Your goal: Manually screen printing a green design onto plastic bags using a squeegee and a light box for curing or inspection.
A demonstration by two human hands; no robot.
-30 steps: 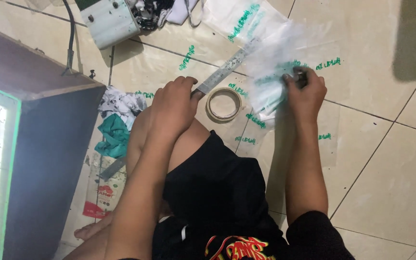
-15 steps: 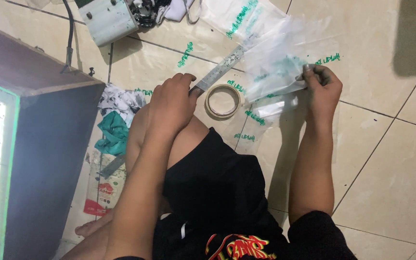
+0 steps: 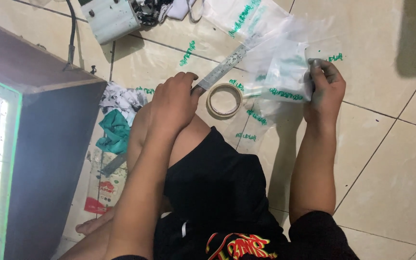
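I sit on a tiled floor with one knee raised. My left hand (image 3: 173, 102) rests over that knee and grips the near end of a metal ruler (image 3: 223, 68) that lies slanted on the floor. My right hand (image 3: 324, 89) pinches the edge of a clear plastic bag (image 3: 278, 62) with green print and holds it lifted off the floor. A roll of tape (image 3: 224, 100) lies flat between my hands, just below the ruler.
More clear printed plastic sheets (image 3: 246, 17) lie spread on the tiles ahead. A dark wooden box with a lit green-edged panel (image 3: 20, 144) stands at my left. Crumpled rags (image 3: 116, 127) lie beside it. A grey metal device (image 3: 111, 18) with a cable sits farther away.
My right hand has pulled the plastic bag to the right and lifted it. My left hand has stayed on the knee with the ruler.
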